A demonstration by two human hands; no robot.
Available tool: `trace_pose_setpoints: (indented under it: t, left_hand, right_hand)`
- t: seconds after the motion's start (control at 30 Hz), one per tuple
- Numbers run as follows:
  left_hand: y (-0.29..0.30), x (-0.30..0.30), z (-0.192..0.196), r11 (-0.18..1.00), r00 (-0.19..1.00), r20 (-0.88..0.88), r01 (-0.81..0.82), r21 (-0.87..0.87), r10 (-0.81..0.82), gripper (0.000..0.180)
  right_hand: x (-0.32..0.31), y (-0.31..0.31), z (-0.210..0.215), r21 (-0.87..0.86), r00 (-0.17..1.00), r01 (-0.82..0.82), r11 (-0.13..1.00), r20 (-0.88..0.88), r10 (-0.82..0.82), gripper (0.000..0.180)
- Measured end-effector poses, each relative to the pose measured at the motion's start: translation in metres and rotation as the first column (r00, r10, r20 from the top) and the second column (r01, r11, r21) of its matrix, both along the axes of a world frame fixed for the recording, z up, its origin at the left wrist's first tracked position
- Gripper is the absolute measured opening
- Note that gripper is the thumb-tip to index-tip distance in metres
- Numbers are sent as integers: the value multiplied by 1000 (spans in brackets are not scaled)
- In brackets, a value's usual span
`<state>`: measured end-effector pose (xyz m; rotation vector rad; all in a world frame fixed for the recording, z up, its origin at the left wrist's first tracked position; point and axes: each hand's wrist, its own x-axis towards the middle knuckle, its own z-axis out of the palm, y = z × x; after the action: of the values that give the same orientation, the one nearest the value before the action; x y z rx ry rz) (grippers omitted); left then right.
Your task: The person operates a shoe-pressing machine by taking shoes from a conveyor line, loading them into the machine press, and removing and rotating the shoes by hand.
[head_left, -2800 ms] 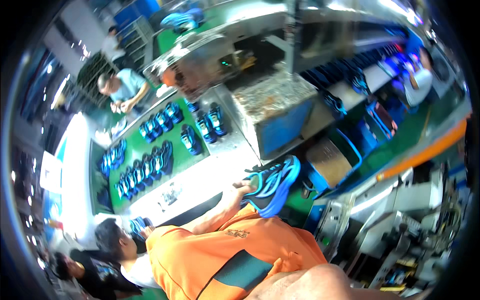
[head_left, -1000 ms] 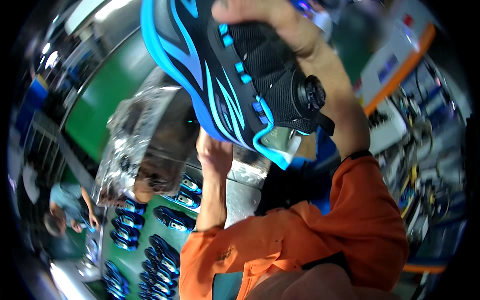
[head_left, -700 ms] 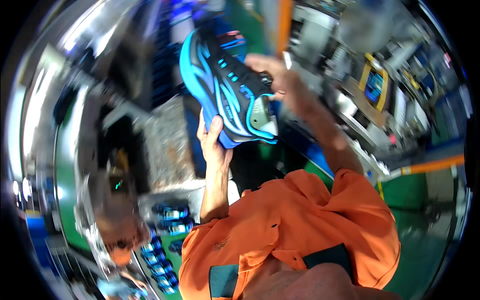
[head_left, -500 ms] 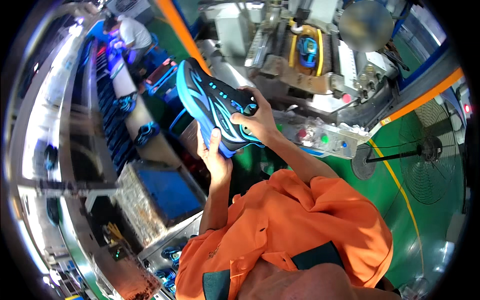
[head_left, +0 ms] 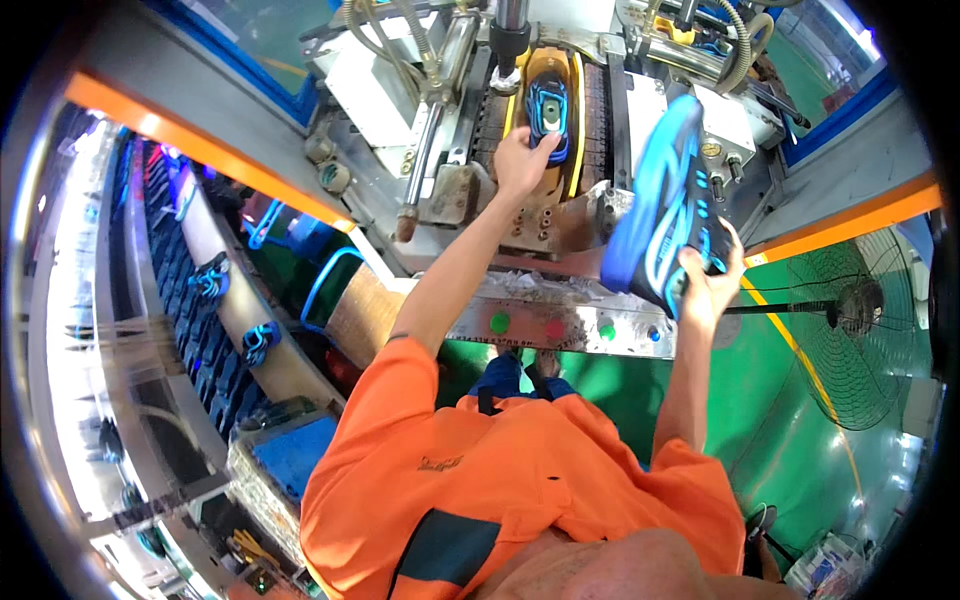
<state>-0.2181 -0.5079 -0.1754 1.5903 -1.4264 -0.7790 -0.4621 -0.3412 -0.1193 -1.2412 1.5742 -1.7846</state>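
Note:
In my right hand point(head_left: 708, 283) is a black sneaker point(head_left: 668, 215) with light blue stripes and a blue sole, its toe pointing up and its opening toward my palm. The fingers and thumb close around its collar at the right of the press. My left hand point(head_left: 523, 163) reaches into the press point(head_left: 545, 225), thumb and fingers at the near end of a second sneaker point(head_left: 549, 102), black with blue trim. That second one sits between two yellow strips, below a dark vertical cylinder point(head_left: 510, 40). My fingers partly cover its near end.
A control panel point(head_left: 580, 328) with coloured buttons runs along the press front. Orange frame bars point(head_left: 215, 150) flank it on both sides. On the left a conveyor point(head_left: 232, 292) carries several blue-and-black shoes. A caged fan point(head_left: 850, 320) stands at right on the green floor.
My body has turned to face the press. The left hand has let go of the held sneaker and moved onto the one in the press; my right hand has carried its sneaker rightward.

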Motion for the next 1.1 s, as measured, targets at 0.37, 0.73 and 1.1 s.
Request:
trace_pose_setpoints:
  t: [0.37,0.73,1.1]
  left_hand:
    - [-90,34,-51,979,946,-261,-167,118,192,38]
    - [214,171,72,941,665,-670,-179,287,331,40]
    - [410,147,60,409,234,-546,-885,223,805,34]
  right_hand:
    - [-13,-102,36,59,950,196,979,-257,-175,52]
    - [140,-338,-18,658,625,175,732,-649,434,61]
    - [181,-247,-95,41,602,-248,968,-776,188,61]
